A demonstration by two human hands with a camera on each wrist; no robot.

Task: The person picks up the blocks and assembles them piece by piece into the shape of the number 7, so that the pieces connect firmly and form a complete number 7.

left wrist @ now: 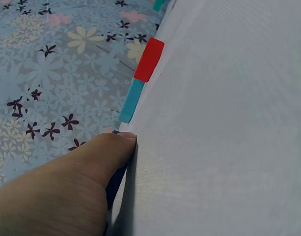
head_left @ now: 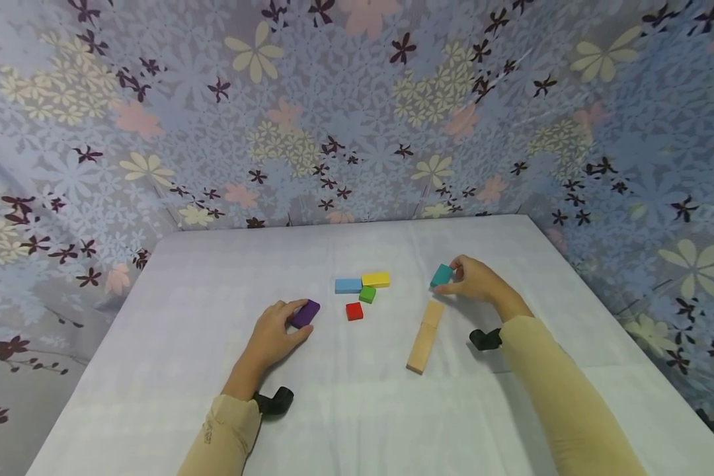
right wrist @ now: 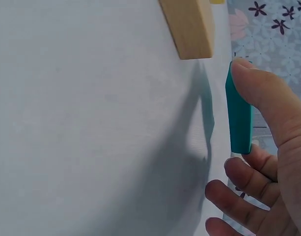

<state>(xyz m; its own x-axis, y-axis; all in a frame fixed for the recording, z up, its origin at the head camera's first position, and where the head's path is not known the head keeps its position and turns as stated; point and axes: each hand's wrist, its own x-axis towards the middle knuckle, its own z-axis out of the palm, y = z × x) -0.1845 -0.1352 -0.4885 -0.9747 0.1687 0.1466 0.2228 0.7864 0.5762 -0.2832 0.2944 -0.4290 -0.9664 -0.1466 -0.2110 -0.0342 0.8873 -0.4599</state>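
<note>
In the head view my left hand holds a purple block between thumb and fingers, left of the red block. My right hand pinches a teal block at its ends, just beyond two wooden blocks lying end to end. The right wrist view shows the teal block between thumb and fingertips, near a wooden block. In the left wrist view the thumb of my left hand hides much of the dark block.
Between the hands, a light blue block and a yellow block lie side by side, with a green block in front of them. A white cloth covers the table, and flowered fabric hangs behind it.
</note>
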